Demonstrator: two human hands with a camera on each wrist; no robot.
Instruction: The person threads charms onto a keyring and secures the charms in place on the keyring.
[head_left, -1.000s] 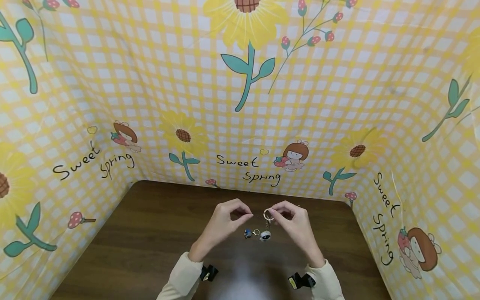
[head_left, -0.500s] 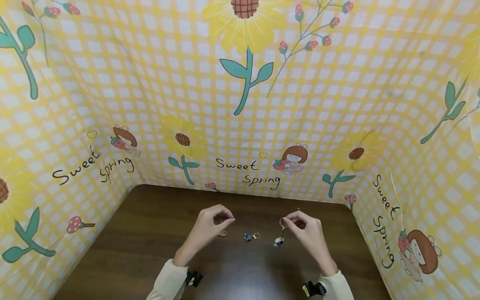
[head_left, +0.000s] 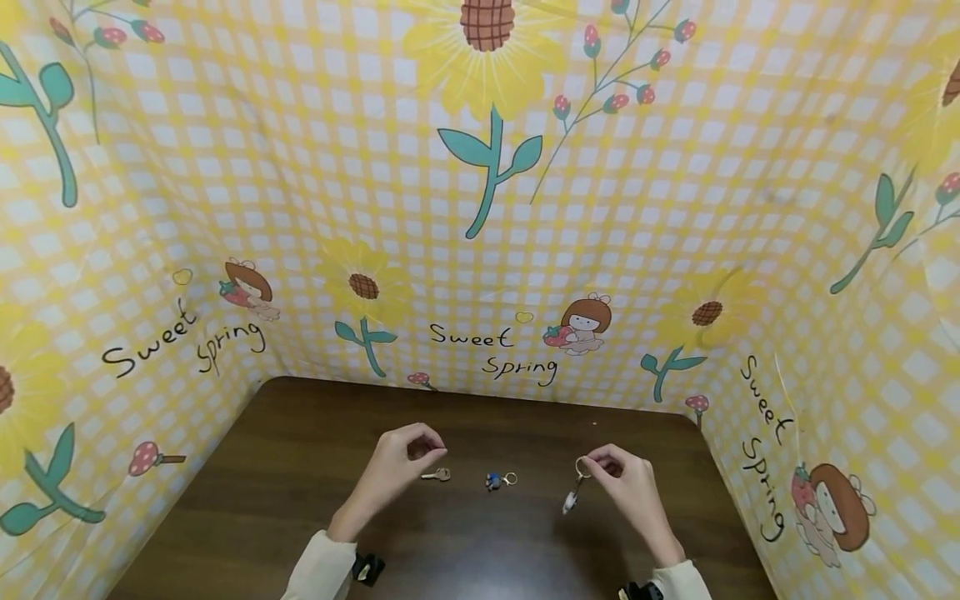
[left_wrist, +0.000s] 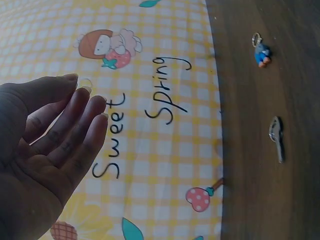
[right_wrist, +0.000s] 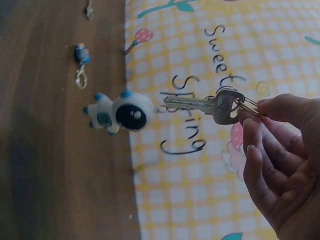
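My right hand pinches a gold key ring between thumb and fingertips. From it hang a silver key and a white astronaut charm with a dark visor, above the table. My left hand is held to the left over the table, fingers loosely bent and thumb near the index fingertip, with nothing visible between them. Beside it in the head view, a loose key lies on the table. Between the hands lies a blue figure charm with a gold clasp.
The dark wooden table is walled at the back and sides by a yellow checked cloth printed with flowers and girls. Black straps with cameras sit on both wrists. A tiny pale speck lies near the table's back right.
My hands have moved apart: the left went leftward, uncovering the loose key, and the right went rightward, carrying the key ring away from the blue charm. The charm stays on the table.
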